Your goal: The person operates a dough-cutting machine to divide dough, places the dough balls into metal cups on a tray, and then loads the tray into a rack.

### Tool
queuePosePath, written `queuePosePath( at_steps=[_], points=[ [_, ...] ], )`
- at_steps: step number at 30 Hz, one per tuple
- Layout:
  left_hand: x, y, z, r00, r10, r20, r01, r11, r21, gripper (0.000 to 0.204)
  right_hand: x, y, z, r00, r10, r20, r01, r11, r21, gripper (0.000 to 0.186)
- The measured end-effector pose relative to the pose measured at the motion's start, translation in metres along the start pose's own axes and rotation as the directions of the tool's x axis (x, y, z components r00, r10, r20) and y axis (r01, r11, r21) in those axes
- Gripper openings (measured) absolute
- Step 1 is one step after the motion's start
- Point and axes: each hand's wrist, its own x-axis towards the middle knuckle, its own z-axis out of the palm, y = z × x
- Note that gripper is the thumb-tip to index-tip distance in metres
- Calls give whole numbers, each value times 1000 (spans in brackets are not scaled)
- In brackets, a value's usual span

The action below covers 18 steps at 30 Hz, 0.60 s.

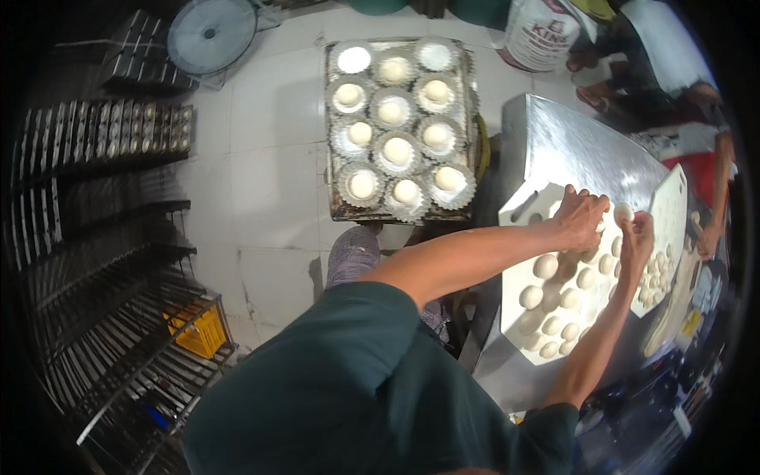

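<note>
Over a white board [511, 317] at the right, my right hand [636, 237] pinches a pale, round dough ball [624, 212] at its fingertips. Just left of it, my left hand [583, 220] is curled closed, and a bit of a dough ball [601, 226] shows at its fingers. Several more dough balls [545, 266] lie spread on the board beneath my forearms. To the left, a dark baking tray [330, 209] carries several fluted metal tins [339, 184]. Most of these tins have one dough ball [391, 111] in the middle; two at the back show only white bottoms.
A second white board [674, 202] with small dough pieces lies farther right on the metal table [586, 146]. Beyond it, another person's arm [720, 182] reaches in. Racks [103, 317] with a yellow crate [199, 331] stand left; a white sack [541, 36] is at the back.
</note>
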Motion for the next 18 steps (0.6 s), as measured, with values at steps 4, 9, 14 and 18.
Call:
queuePosePath(
  at_steps=[4,9,14,18],
  points=[
    [-38,-63,-127,926,170,-336,-177,984,11,31,16,-132,73,970,-242,-6,241,965,105,35],
    [-76,-196,-315,783,-140,-606,223,973,63,31,58,-260,218,891,-387,238,374,922,98,36],
    [-67,-274,-413,780,-298,-551,494,833,249,38,130,-285,348,844,-416,338,436,900,18,33],
    [-58,-296,-415,812,-376,-447,550,748,372,41,154,-256,410,788,-528,317,593,789,-161,37]
  ],
)
